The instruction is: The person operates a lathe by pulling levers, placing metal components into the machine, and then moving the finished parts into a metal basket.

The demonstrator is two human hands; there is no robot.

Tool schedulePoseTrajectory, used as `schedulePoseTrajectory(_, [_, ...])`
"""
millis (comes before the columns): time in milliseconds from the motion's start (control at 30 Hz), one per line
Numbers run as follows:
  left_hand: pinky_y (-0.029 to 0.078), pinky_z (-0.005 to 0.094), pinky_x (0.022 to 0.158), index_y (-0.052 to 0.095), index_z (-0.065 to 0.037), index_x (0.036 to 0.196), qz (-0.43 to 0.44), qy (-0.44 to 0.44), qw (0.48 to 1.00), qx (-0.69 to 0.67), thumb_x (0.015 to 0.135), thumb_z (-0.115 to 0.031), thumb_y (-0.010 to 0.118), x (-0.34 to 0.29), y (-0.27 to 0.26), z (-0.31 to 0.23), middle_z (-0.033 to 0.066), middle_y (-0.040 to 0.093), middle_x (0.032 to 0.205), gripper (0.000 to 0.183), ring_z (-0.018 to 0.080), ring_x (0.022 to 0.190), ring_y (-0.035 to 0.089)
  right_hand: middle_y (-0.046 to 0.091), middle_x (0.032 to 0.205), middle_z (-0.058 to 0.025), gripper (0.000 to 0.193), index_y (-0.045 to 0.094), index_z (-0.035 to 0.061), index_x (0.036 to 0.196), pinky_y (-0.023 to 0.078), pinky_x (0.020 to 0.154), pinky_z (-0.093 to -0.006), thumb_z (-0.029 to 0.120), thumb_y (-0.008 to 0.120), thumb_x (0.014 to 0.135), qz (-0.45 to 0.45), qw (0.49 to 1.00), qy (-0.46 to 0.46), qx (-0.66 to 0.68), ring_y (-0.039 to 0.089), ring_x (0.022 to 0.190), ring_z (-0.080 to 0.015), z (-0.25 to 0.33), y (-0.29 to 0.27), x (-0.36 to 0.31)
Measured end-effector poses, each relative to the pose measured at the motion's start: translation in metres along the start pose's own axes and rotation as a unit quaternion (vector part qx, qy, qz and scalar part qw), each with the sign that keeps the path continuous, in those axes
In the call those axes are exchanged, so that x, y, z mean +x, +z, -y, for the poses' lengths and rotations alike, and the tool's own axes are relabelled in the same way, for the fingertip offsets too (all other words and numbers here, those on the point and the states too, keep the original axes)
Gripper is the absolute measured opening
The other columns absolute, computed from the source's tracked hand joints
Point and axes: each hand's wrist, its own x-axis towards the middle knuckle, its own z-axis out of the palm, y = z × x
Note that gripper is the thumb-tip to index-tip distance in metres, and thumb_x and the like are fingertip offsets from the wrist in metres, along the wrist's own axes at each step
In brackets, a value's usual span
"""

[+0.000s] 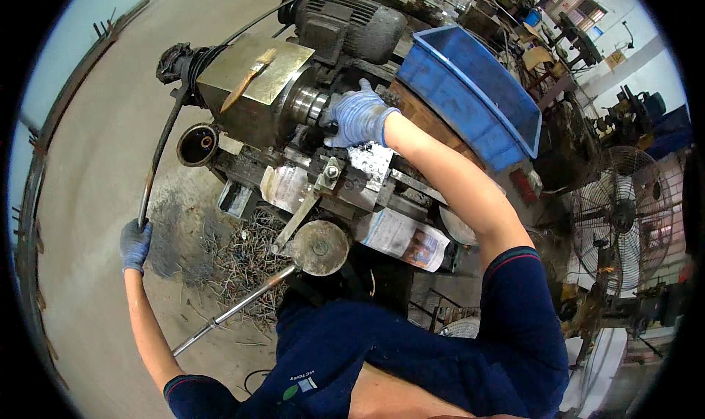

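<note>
Grey floor [88, 199], lever [156, 158] inside left grip [136, 246]

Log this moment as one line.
Left hand: gripping lever | Right hand: at metal spindle | Brush: on housing | Blue bin: right of motor

Glossy metal spindle [307, 106], smooth plastic bin [452, 99]

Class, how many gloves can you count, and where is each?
2: one gray-blue glove on the left hand, gripping the dark lever; one striped blue glove on the right hand, beside the shiny metal cylinder. Others may be hidden in the background.
</note>
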Motion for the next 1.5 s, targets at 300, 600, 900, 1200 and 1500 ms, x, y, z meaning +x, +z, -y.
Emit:
schedulePoseTrajectory(300, [0.048, 0.0421, 0.057, 0.063, -0.010, 0.095, -0.188, 0.156, 0.949, 0.202, 0.079, -0.015, 0.056, 0.057, -0.010, 0.089, 0.0136, 0.062, 0.076, 0.018, 0.0323, 0.064, 0.059, 0.058, 0.115, -0.0169, 0.049, 0.071, 0.0165, 0.093, 0.020, 0.104, -0.0561, 0.058, 0.056, 0.072, -0.089, 0.996, -0.026, -0.001, 0.042, 0.123, -0.0290, -0.009, 0.014, 0.009])
schedulePoseTrajectory(600, [0.049, 0.0467, 0.064, 0.061, -0.013, 0.099, -0.131, 0.008, 0.952, 0.278, 0.082, -0.021, 0.051, 0.114, -0.014, 0.105, 0.0156, 0.063, 0.082, 0.021, 0.0340, 0.073, 0.061, 0.064, 0.098, -0.0132, 0.049, 0.072, 0.0160, 0.085, 0.024, 0.102, -0.0532, 0.060, 0.054, 0.073, -0.049, 0.998, 0.023, 0.015, 0.053, 0.107, -0.0289, -0.006, 0.003, 0.004])
schedulePoseTrajectory(900, [0.046, 0.0354, 0.079, 0.057, -0.005, 0.117, -0.096, 0.028, 0.921, -0.377, 0.086, -0.032, 0.056, 0.081, 0.119, -0.030, 0.0110, 0.065, 0.102, 0.041, 0.0216, 0.087, 0.060, 0.062, 0.107, -0.0108, 0.048, 0.069, 0.0119, 0.097, 0.030, 0.101, -0.0447, 0.052, 0.060, 0.073, -0.400, 0.908, 0.013, 0.125, 0.054, 0.106, -0.0275, -0.030, 0.023, -0.083])
schedulePoseTrajectory(1200, [0.048, 0.0443, 0.079, 0.062, -0.013, 0.098, 0.170, 0.249, 0.939, 0.165, 0.078, -0.032, 0.055, 0.079, 0.187, -0.125, 0.0121, 0.064, 0.097, 0.029, 0.0340, 0.093, 0.060, 0.064, 0.087, -0.0155, 0.031, 0.067, 0.0030, 0.087, 0.047, 0.074, -0.0384, 0.028, 0.071, 0.070, -0.320, 0.877, 0.277, 0.228, 0.060, 0.082, -0.0320, -0.085, 0.125, -0.267])
schedulePoseTrajectory(1500, [0.049, 0.0390, 0.079, 0.065, -0.013, 0.106, 0.233, 0.202, 0.950, 0.054, 0.076, -0.035, 0.063, 0.076, 0.133, -0.107, 0.0140, 0.064, 0.102, 0.037, 0.0310, 0.090, 0.062, 0.054, 0.123, -0.0148, 0.060, 0.057, 0.0081, 0.117, 0.040, 0.096, -0.0385, 0.046, 0.065, 0.071, -0.087, 0.840, 0.509, 0.165, 0.051, 0.113, -0.0309, -0.176, 0.284, -0.388])
